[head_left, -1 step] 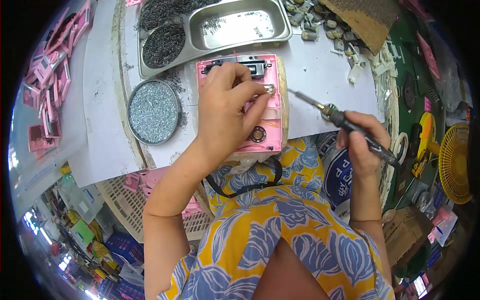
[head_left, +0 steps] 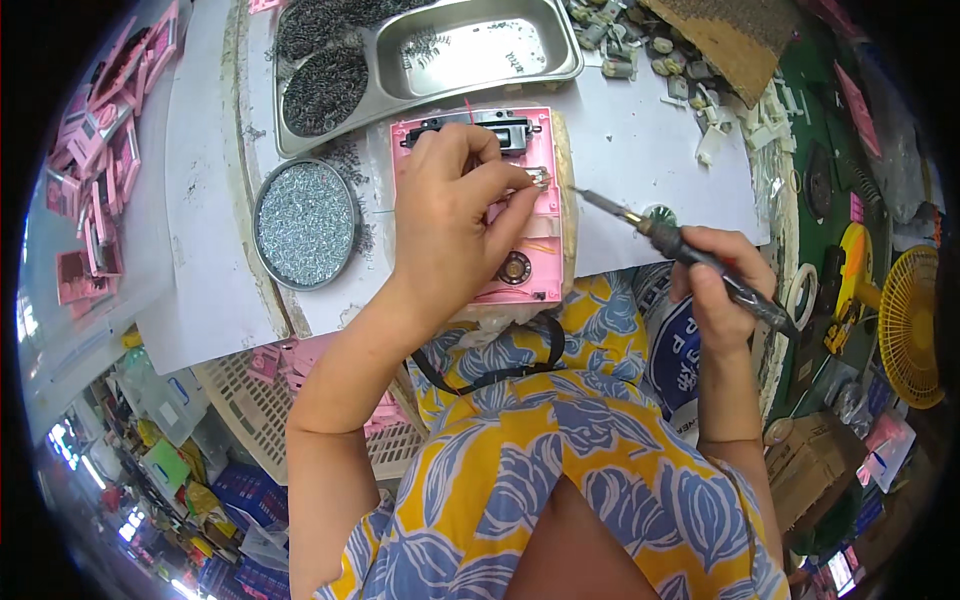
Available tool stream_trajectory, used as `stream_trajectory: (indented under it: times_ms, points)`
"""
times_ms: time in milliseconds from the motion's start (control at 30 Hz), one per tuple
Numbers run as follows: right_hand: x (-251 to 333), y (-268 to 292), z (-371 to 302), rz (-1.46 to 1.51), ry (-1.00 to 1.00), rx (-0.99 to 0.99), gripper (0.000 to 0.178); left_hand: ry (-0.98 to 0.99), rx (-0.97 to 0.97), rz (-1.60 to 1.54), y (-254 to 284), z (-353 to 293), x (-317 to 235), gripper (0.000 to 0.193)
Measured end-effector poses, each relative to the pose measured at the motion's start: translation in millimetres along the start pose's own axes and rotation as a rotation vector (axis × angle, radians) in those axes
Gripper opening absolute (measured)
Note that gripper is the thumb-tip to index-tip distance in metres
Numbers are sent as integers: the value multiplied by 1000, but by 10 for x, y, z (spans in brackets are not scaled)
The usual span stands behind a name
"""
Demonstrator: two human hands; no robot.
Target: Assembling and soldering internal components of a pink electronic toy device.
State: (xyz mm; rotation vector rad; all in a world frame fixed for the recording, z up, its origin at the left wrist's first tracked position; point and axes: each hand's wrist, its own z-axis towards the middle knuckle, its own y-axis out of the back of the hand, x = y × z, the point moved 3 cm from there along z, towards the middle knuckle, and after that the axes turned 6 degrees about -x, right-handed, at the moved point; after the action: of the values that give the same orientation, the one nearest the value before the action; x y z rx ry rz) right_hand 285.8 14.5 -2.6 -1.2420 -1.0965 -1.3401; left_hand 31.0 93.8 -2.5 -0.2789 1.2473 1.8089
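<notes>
Across the white counter (head_left: 625, 225), my left hand (head_left: 455, 215) pinches closed at a pink casing (head_left: 547, 207), on what I can't tell; my right hand (head_left: 728, 300) grips a soldering iron (head_left: 664, 236).

The left hand (head_left: 452, 215) hides much of the pink casing (head_left: 546, 204) from us; we see the metal tray (head_left: 470, 58) cut off by the upper edge.
</notes>
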Motion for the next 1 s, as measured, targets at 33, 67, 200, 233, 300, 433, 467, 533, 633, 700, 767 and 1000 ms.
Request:
stream_trajectory:
  times_ms: [33, 67, 200, 233, 300, 433, 467, 533, 633, 700, 767, 1000]
  points:
    - [-36, 14, -29, -26, -59, 14, 27, -5, -4, 13, -8, 0, 2, 14]
    - [-65, 15, -40, -62, -44, 24, 27, -10, -8, 27, -15, -4, 3, 14]
    - [-119, -47, -17, -106, -6, 39, 26, -9, -5, 47, -15, -13, 9, 15]
    - [-124, -42, -12, -115, -13, 51, 26, -13, -6, 48, -14, -13, 10, 15]
    - [-123, -45, -1, -126, -12, 58, 26, -19, -9, 49, -12, -16, 7, 14]
    - [-126, -58, 14, -124, 1, 49, 26, 45, -1, 6, -27, -50, 35, 12]
    - [-131, -59, 14, -119, -1, 49, 26, 34, 6, 22, -16, -39, 18, 13]
    - [-122, -63, 17, -147, -1, 53, 25, 10, 10, 40, -11, -32, 12, 14]
    - [-99, -92, 31, -148, 9, 59, 25, -15, -2, 48, -9, -30, 17, 14]
    - [-88, -102, 36, -147, 0, 63, 25, -14, -8, 41, -13, -33, 21, 14]
    - [-84, -101, 31, -158, -28, 69, 25, -6, 9, 36, -12, -30, 26, 15]
    - [-54, -115, 85, -302, 201, 140, 25, -36, -1, 61, -10, -30, 19, 15]
